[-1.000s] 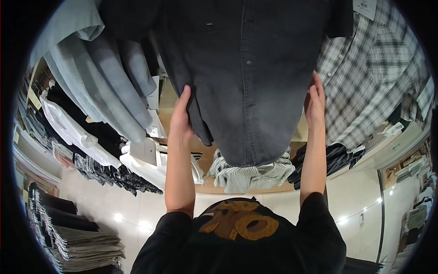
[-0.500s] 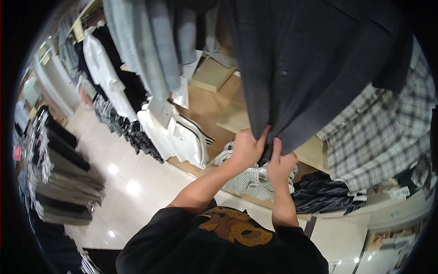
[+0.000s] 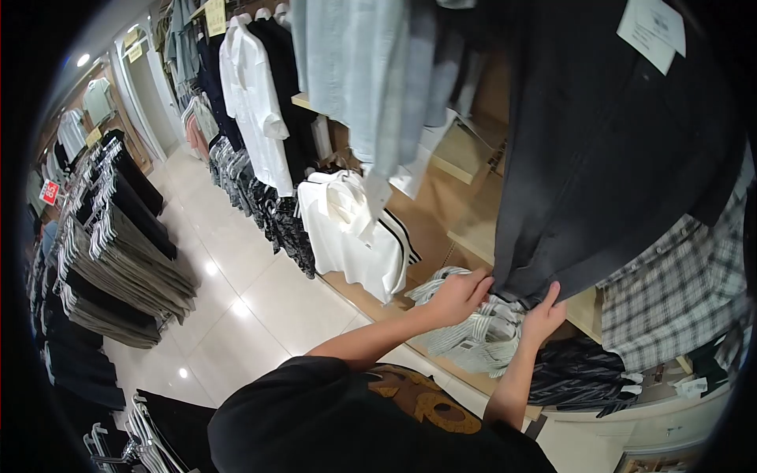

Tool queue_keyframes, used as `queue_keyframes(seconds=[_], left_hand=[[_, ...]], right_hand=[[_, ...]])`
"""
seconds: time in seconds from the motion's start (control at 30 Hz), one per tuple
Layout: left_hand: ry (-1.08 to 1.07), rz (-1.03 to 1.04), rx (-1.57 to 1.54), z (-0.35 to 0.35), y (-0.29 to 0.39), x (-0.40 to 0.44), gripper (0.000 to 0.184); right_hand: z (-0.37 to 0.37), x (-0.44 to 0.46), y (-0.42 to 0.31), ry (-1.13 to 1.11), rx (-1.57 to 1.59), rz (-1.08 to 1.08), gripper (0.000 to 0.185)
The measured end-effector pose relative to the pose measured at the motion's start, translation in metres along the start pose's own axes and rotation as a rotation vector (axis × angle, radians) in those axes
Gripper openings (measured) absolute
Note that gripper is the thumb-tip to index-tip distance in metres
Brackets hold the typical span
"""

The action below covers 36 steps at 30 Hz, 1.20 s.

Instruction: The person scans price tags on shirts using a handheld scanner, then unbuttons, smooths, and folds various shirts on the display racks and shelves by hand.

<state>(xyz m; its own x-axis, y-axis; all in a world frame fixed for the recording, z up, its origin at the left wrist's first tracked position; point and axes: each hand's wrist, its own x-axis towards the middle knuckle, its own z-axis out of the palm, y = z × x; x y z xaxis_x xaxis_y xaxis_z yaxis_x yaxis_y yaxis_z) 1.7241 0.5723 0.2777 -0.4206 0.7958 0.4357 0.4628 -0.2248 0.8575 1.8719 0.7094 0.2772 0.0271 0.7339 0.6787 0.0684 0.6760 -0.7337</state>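
Note:
A dark grey button-front shirt (image 3: pixel 587 169) hangs in front of me, a white paper tag (image 3: pixel 653 33) near its top. At its lower left edge my left hand (image 3: pixel 461 297) pinches the hem between thumb and fingers. My right hand (image 3: pixel 546 315) grips the same hem a little further right, thumb up on the front of the cloth. Between the two hands the hem is stretched out. Just below them lies a heap of striped shirts (image 3: pixel 473 335) on the low shelf.
White garments with black trim (image 3: pixel 351 229) hang low to the left. Light blue shirts (image 3: pixel 339 79) hang above them. A plaid shirt (image 3: pixel 662 292) is at the right, over dark striped clothing (image 3: pixel 579 378). A trouser rack (image 3: pixel 118 252) stands on the tiled floor (image 3: pixel 260 331) at far left.
My view has turned left, so things sit further right. My hands have moved apart along the hem, which was bunched between them and is now spread. The white tag has come into view.

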Motion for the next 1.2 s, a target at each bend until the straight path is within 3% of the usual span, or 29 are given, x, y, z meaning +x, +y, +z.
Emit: queue_keyframes(seconds=[0.07,0.1,0.17,0.2,0.27,0.33,0.47,0.6,0.67,0.73,0.8,0.87,1.03,1.2], left_hand=[[-0.041,0.042,0.030,-0.042,-0.023,-0.026,0.022],[-0.032,0.050,0.030,-0.063,-0.032,-0.041,0.022],[0.015,-0.215,-0.074,-0.105,-0.047,-0.072,0.024],[0.005,-0.209,-0.076,-0.126,-0.054,-0.084,0.024],[0.061,-0.343,-0.104,-0.166,-0.067,-0.106,0.024],[0.076,-0.329,-0.123,-0.201,-0.077,-0.120,0.023],[0.124,-0.282,-0.090,-0.257,-0.073,-0.131,0.022],[0.053,-0.291,-0.154,-0.293,-0.069,-0.136,0.022],[0.059,-0.261,-0.160,-0.306,-0.063,-0.131,0.022],[0.064,-0.237,-0.179,-0.315,-0.064,-0.119,0.022],[0.297,-0.021,-0.109,-0.320,-0.067,-0.095,0.021],[0.308,0.009,-0.119,-0.329,-0.052,-0.067,0.022],[0.015,0.013,-0.512,-0.319,-0.042,-0.006,0.029],[-0.067,-0.033,-0.574,-0.303,-0.037,0.019,0.032]], right_hand=[[0.011,-0.019,-0.007,0.016,0.066,0.365,0.036],[0.016,-0.033,0.006,0.014,0.071,0.355,0.036],[0.032,-0.061,0.039,-0.119,0.143,0.434,0.029],[0.050,-0.070,0.023,-0.107,0.140,0.432,0.029],[0.100,-0.088,-0.034,-0.207,0.255,0.355,0.020],[0.146,-0.089,-0.077,-0.254,0.223,0.073,0.013],[0.229,-0.065,-0.212,-0.231,0.190,-0.212,0.049],[0.293,-0.040,-0.211,-0.141,-0.019,-0.238,0.036],[0.296,-0.029,-0.176,-0.355,0.264,0.098,0.019],[0.281,-0.039,-0.218,-0.344,0.399,0.157,0.012],[0.269,-0.045,-0.238,-0.417,0.699,0.501,0.013],[0.260,-0.042,-0.209,-0.494,0.664,0.490,0.013],[0.263,-0.053,-0.246,-0.596,0.902,0.745,0.015],[0.269,-0.054,-0.216,-0.627,0.865,0.635,0.019]])
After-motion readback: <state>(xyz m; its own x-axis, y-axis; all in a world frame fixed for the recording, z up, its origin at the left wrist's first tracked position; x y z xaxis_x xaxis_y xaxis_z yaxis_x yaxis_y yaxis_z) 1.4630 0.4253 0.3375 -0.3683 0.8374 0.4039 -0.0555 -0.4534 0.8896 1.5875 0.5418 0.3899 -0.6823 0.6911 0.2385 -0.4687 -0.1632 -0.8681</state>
